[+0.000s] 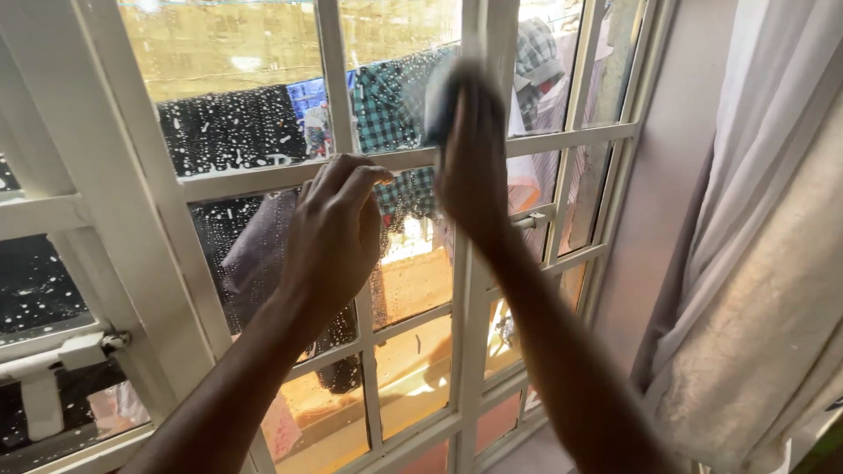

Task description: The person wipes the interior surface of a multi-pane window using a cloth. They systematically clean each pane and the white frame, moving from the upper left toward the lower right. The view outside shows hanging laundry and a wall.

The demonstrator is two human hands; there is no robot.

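Note:
My right hand (474,158) presses a grey-blue cloth (439,105) against an upper glass pane (395,79) of a white-framed window (246,180). The cloth is blurred and mostly hidden under my fingers. My left hand (334,233) rests with bent fingers on the white crossbar and vertical bar just left of it, holding nothing. The panes on the left are speckled with white soapy droplets (233,127). Both forearms reach up from the bottom of the view.
A pale curtain (755,263) hangs at the right beside a pinkish wall (667,202). A white window latch (61,351) sits at the lower left. Clothes (536,61) hang on a line outside the glass.

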